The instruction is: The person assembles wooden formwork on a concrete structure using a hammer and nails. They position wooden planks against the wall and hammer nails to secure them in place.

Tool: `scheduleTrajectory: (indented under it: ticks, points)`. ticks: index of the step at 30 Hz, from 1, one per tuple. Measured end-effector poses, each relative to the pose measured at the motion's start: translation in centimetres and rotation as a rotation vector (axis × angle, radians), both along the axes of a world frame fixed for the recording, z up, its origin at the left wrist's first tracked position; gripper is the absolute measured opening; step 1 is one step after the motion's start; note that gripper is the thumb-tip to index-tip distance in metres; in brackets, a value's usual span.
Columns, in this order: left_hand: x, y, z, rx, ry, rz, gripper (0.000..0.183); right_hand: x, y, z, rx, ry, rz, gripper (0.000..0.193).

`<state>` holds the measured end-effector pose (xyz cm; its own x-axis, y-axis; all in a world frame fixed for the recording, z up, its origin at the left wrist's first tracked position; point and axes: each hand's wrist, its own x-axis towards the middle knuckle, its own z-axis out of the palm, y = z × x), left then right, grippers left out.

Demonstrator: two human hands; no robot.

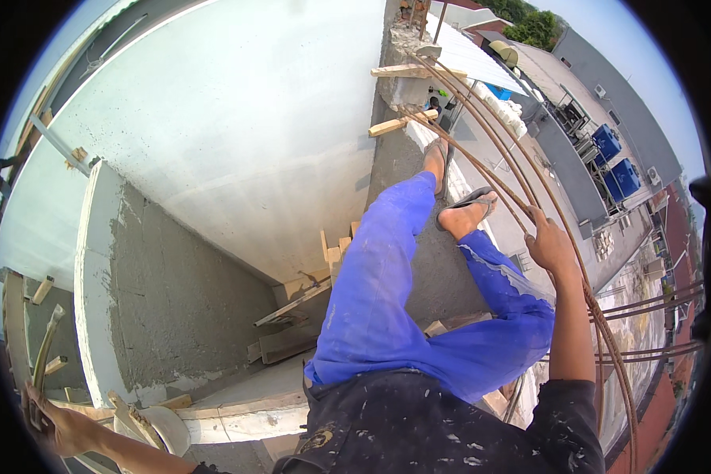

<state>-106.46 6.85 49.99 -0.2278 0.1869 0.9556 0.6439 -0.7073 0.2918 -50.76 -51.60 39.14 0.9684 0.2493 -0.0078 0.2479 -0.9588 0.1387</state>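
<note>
My right hand (551, 246) closes around a bundle of long, rust-brown steel reinforcing bars (521, 170), which curve past my right side. At the far left rim, my left hand (54, 425) is bent closed against the lower end of a slender, curved, pale brown rod (46, 347); its fingers are partly dark and blurred. My legs, in blue trousers (379, 276), and my sandalled feet (470, 212) rest along the rough grey top of a wall (446, 276).
A pale, smooth wall (237, 118) fills the left, with a grey plastered wall (182, 292) below it. Wooden pieces (403, 122) jut from the wall top; planks (292, 340) lie in the recess beneath me. To the right the drop shows roofs and blue tanks (622, 180).
</note>
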Motion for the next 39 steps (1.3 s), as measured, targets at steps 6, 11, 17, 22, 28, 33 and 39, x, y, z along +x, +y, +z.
scheduleTrajectory:
  ticks: [6,11,17,22,28,33,39]
  points:
    - [19.5,-4.9,-2.8,-0.338,-0.288,-1.104,0.019,0.1,-0.4,0.5,0.121,0.065,-0.038,0.059]
    - [34.0,-16.6,-5.8,-0.648,-0.362,-1.658,0.029,-2.4,2.3,3.0,0.559,0.095,0.24,0.047]
    - [43.6,-30.5,-8.8,-0.844,-0.452,-2.11,0.037,-7.5,9.3,4.4,1.696,0.886,0.261,0.074]
    - [46.6,-36.3,-10.3,-0.631,-0.136,-2.229,0.046,-5.0,9.6,4.6,2.078,0.672,0.18,0.052]
    - [43.6,-27.1,-17.7,-0.595,0.307,-1.955,0.049,-2.4,2.9,10.0,1.866,0.099,-0.224,0.034]
    - [30.3,-14.6,-34.0,-1.272,0.786,-1.131,0.042,-5.5,-6.8,14.0,0.349,-0.533,-0.249,0.035]
    - [4.7,-15.8,-45.4,-1.579,2.026,-0.454,0.047,-7.3,-18.6,21.0,-0.273,-0.357,-0.341,0.029]
